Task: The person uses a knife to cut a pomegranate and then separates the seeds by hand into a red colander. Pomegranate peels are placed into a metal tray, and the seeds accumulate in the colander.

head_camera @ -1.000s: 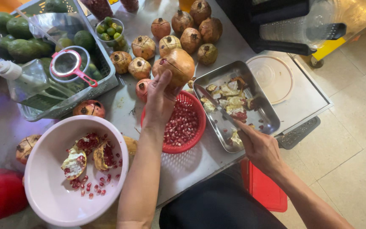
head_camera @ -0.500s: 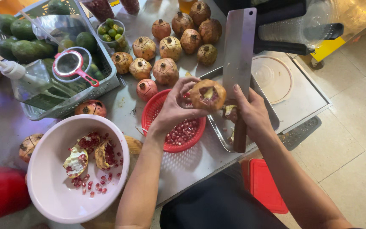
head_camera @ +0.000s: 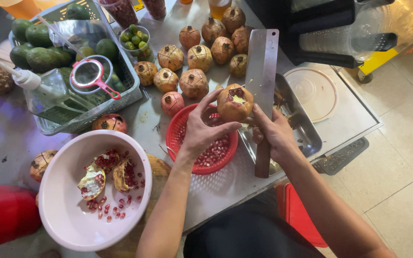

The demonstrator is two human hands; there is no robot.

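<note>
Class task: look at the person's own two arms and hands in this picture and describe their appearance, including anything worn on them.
Both arms are bare from wrist to past the elbow: no sleeves, gloves, watch or bracelets show. The left hand and right hand show no rings that can be made out. The nails are short and unpainted as far as can be seen.

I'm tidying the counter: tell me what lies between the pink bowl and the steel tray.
In the head view, the red basket of pomegranate seeds lies between the pink bowl and the steel tray.
</note>
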